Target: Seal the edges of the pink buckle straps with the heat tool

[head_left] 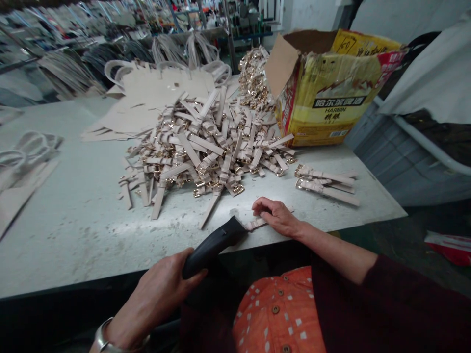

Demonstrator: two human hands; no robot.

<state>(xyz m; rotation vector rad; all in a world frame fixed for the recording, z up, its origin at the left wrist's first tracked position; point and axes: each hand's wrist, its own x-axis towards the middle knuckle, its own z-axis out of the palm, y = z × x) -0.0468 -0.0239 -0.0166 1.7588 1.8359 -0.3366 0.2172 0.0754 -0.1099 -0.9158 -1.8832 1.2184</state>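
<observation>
My left hand (162,282) is wrapped round the grip of a black, curved hand-held tool (215,245). The tool's broad, squared end meets the near end of a short beige buckle strap (255,224) at the table's front edge. Over that strap lies my right hand (277,216), its fingers curled and gripping it; part of the strap is hidden beneath the hand. Just ahead is a big heap of beige straps (206,147) with gold buckles. To the right, several more straps (327,184) lie together in a small group.
A yellow cardboard box (327,103) stands open at the back right, with a pile of gold buckles (255,78) beside it. Flat beige panels (136,105) with handles lie behind the heap. A grey bin (390,157) adjoins the table's right side.
</observation>
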